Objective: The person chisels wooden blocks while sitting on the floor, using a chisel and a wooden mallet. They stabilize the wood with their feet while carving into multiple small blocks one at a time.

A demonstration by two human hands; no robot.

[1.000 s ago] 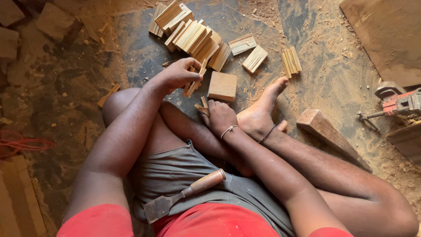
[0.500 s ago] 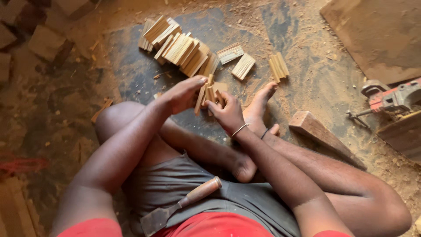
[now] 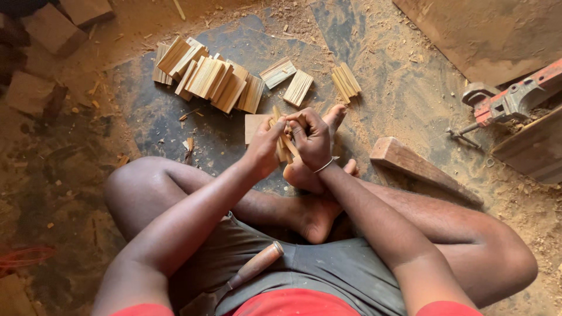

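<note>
both the left hand (image 3: 264, 149) and right hand (image 3: 313, 140) have fingers pinching a bundle of thin wood slips (image 3: 285, 143), likely light, stiff, brittle, best gripped mid-length.

Nothing here is showing as a package, label, sign or screen; only bare wood, tools and a sawdust-strewn floor are lying across the whole frame.

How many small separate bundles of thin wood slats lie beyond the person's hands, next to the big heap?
3. One slat bundle lies just right of the big heap, a second bundle beside it, a third bundle farthest right. More may hide under the hands.
</note>
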